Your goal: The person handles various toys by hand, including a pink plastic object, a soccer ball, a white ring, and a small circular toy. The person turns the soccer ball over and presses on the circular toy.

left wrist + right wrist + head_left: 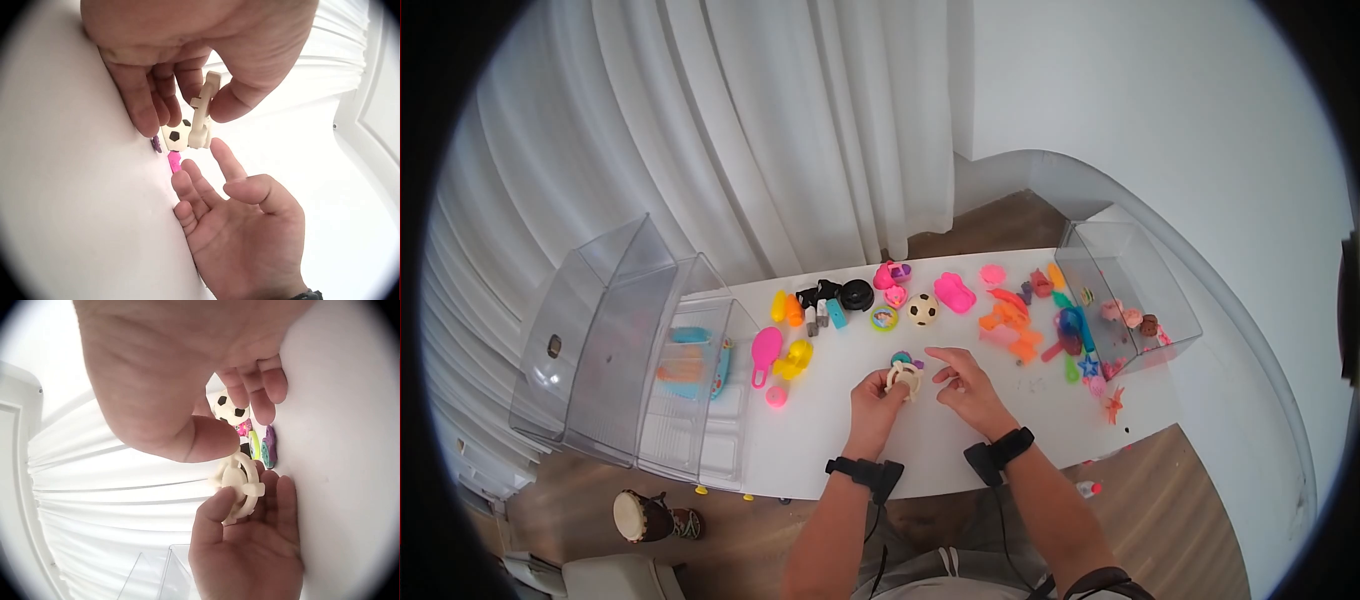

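A cream ring-shaped plastic piece (904, 380) with short knobs round its rim is pinched between thumb and fingers of my left hand (874, 405). The right wrist view shows a flat disc inside the ring (253, 490), under the left thumb. My right hand (970, 392) is beside it with fingers loosely bent and nothing in them; its thumb tip overlaps the ring's edge in the right wrist view. Just beyond the hands lies a small purple and teal toy (269, 448). Behind that sits a black and white toy football (923, 310).
Along the table's back lie a pink tray (955, 292), black toys (856, 295) and a yellow duck (794, 358). Orange toys (1008, 325) crowd the right, beside a clear bin (1170, 305). Larger clear boxes (605, 345) stand left, beside a pink paddle (766, 348).
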The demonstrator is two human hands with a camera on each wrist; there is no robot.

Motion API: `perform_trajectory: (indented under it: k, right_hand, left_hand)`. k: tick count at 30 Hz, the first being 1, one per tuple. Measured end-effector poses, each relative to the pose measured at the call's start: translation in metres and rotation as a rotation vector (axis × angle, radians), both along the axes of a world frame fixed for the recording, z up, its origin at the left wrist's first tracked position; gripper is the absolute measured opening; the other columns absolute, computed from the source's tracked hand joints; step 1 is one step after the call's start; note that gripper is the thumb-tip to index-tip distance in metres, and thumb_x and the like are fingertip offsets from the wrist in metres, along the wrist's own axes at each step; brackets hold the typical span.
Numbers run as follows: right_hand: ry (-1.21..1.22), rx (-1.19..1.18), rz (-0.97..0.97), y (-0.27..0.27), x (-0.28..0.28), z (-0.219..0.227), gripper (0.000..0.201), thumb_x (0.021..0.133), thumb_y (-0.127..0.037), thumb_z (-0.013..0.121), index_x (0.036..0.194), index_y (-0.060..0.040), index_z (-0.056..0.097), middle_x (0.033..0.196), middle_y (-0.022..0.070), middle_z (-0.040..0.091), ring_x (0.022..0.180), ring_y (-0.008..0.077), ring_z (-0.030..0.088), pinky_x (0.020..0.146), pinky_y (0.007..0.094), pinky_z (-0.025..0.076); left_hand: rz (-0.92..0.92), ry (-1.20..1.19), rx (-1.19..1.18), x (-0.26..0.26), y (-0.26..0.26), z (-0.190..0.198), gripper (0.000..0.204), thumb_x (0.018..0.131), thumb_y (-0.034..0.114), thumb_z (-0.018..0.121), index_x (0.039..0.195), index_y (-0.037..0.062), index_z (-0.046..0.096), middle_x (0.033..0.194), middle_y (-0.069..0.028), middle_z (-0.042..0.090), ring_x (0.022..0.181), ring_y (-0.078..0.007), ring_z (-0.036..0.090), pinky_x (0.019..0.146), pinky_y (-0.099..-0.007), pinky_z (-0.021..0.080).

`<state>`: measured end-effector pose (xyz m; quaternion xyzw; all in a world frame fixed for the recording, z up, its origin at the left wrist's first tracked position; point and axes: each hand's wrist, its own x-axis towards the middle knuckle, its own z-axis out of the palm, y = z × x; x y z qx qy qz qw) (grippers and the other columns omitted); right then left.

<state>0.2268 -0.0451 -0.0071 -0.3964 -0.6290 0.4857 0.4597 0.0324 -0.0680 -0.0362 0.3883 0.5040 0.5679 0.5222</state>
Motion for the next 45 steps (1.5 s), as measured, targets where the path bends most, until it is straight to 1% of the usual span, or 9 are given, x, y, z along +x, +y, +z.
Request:
perform_trajectory:
  k: [5, 11, 16, 22, 26, 31, 35, 40, 45]
  right_hand:
    - [-0.171, 0.092, 0.063, 0.013, 0.01, -0.033, 0.032, 0.08, 0.004, 0.064, 0.11, -0.0049, 0.073, 0.128, 0.0066, 0.062, 0.106, 0.0148, 0.064, 0.085, 0.0274, 0.052]
    - [0.02, -0.007, 0.003, -0.001, 0.002, -0.003, 0.019, 0.081, 0.004, 0.063, 0.094, -0.0036, 0.076, 0.13, 0.0077, 0.063, 0.101, 0.0145, 0.063, 0.085, 0.0271, 0.051]
    - [-0.143, 0.101, 0.11, 0.016, 0.009, -0.034, 0.045, 0.08, 0.005, 0.061, 0.121, -0.007, 0.074, 0.132, 0.0072, 0.059, 0.106, 0.0155, 0.064, 0.086, 0.0272, 0.051]
    - [-0.034, 0.038, 0.015, 0.001, 0.001, 0.0, 0.033, 0.08, 0.005, 0.059, 0.108, -0.0048, 0.073, 0.131, 0.0083, 0.06, 0.104, 0.0156, 0.064, 0.085, 0.0276, 0.051]
    - [-0.152, 0.124, 0.102, 0.018, 0.011, -0.041, 0.043, 0.079, 0.006, 0.059, 0.118, -0.0062, 0.072, 0.133, 0.0085, 0.059, 0.104, 0.0159, 0.065, 0.084, 0.0275, 0.051]
    - [-0.01, 0.003, -0.012, -0.002, -0.002, 0.007, 0.021, 0.08, 0.004, 0.059, 0.093, -0.0038, 0.073, 0.13, 0.008, 0.061, 0.101, 0.0146, 0.064, 0.083, 0.027, 0.05]
    - [-0.127, 0.091, 0.071, 0.016, 0.01, -0.037, 0.033, 0.079, 0.006, 0.059, 0.106, -0.0051, 0.074, 0.133, 0.0085, 0.06, 0.105, 0.016, 0.065, 0.084, 0.027, 0.051]
    - [0.009, 0.029, -0.009, 0.004, 0.0, -0.007, 0.031, 0.08, 0.006, 0.061, 0.104, -0.0063, 0.075, 0.132, 0.0079, 0.061, 0.101, 0.0179, 0.065, 0.082, 0.0289, 0.053]
    - [-0.06, 0.082, 0.064, 0.013, 0.007, -0.035, 0.037, 0.079, 0.007, 0.06, 0.111, -0.006, 0.073, 0.132, 0.0079, 0.061, 0.105, 0.0173, 0.065, 0.084, 0.0284, 0.053]
  left_hand:
    - [0.014, -0.012, -0.025, 0.001, 0.0, 0.005, 0.026, 0.093, 0.011, 0.073, 0.114, -0.0038, 0.072, 0.098, -0.0034, 0.074, 0.083, -0.0069, 0.065, 0.074, -0.022, 0.051]
    - [-0.002, -0.038, -0.027, 0.0, -0.004, 0.008, 0.026, 0.093, 0.01, 0.072, 0.115, -0.0044, 0.071, 0.099, -0.0039, 0.074, 0.083, -0.0071, 0.065, 0.074, -0.0223, 0.052]
    - [0.027, -0.056, -0.01, 0.001, 0.0, 0.006, 0.025, 0.093, 0.01, 0.073, 0.114, -0.0039, 0.071, 0.099, -0.0036, 0.073, 0.082, -0.0072, 0.065, 0.074, -0.0227, 0.052]
    - [-0.003, -0.041, -0.008, 0.0, -0.001, 0.005, 0.025, 0.093, 0.01, 0.073, 0.114, -0.0036, 0.071, 0.1, -0.0036, 0.073, 0.084, -0.0077, 0.066, 0.075, -0.023, 0.053]
    - [0.005, -0.05, -0.026, 0.001, -0.001, 0.005, 0.027, 0.094, 0.011, 0.073, 0.116, -0.004, 0.071, 0.101, -0.0039, 0.074, 0.085, -0.008, 0.067, 0.076, -0.023, 0.053]
    - [-0.009, -0.012, -0.029, -0.002, -0.001, 0.003, 0.029, 0.093, 0.011, 0.073, 0.118, -0.0044, 0.071, 0.102, -0.0044, 0.074, 0.086, -0.0081, 0.067, 0.077, -0.0229, 0.053]
    - [-0.007, -0.023, -0.026, -0.001, -0.001, 0.005, 0.029, 0.094, 0.011, 0.072, 0.119, -0.0048, 0.071, 0.103, -0.0048, 0.075, 0.087, -0.0084, 0.068, 0.078, -0.0228, 0.053]
    - [-0.008, -0.045, -0.013, 0.0, -0.001, 0.007, 0.029, 0.094, 0.011, 0.072, 0.119, -0.0052, 0.071, 0.103, -0.0056, 0.075, 0.088, -0.0091, 0.068, 0.079, -0.0235, 0.054]
    - [-0.017, -0.034, -0.025, -0.001, -0.001, 0.006, 0.029, 0.095, 0.011, 0.071, 0.119, -0.0053, 0.071, 0.104, -0.0057, 0.075, 0.089, -0.0092, 0.069, 0.081, -0.0236, 0.055]
